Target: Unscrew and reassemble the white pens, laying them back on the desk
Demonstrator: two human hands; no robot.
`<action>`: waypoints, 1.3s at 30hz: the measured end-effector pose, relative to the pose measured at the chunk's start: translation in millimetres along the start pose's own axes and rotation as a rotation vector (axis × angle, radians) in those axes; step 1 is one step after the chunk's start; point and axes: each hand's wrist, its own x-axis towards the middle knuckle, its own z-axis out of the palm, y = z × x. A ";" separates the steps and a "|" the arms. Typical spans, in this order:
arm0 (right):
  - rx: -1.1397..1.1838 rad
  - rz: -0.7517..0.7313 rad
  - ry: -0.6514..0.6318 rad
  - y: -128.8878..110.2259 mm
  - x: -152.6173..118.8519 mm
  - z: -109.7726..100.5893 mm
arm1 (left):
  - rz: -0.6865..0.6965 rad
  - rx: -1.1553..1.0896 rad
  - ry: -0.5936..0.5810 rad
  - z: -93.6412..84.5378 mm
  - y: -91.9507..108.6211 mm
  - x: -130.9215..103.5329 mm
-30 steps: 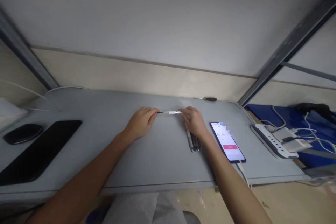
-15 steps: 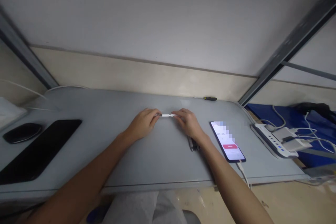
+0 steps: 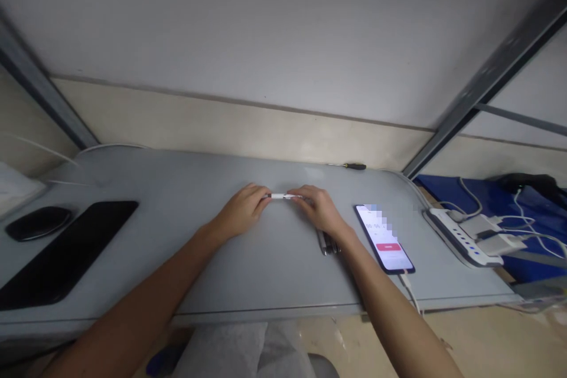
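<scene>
A thin white pen-like stick (image 3: 278, 196) lies level between my hands, over the middle of the grey table (image 3: 266, 271). The fingertips of my left hand (image 3: 244, 208) pinch its left end. Its right end is pinched by my right hand (image 3: 318, 207), whose fingers cover that tip. Beside my right wrist, partly hidden under it, lie some dark, shiny slim objects (image 3: 326, 243).
A lit phone (image 3: 384, 239) with a cable lies right of my right forearm. Farther right is a power strip (image 3: 463, 238) with chargers. A screwdriver (image 3: 355, 166) rests at the back edge. At left are a black slab (image 3: 73, 254) and a dark oval object (image 3: 39, 223).
The gap between my hands has narrowed slightly around the white stick. My right hand has shifted a little to the left; the grip of both hands stays.
</scene>
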 end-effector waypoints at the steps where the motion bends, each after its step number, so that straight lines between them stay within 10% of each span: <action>1: 0.022 0.011 -0.004 -0.2 -0.1 0.0 | 0.009 -0.006 0.001 -0.6 0.4 0.2; 11: 0.329 0.256 0.085 -0.8 2.9 -1.0 | 0.032 0.013 0.035 -4.5 4.7 2.8; 39: 0.281 0.250 0.068 1.3 2.0 -3.8 | 0.005 0.016 0.056 -7.9 9.0 2.4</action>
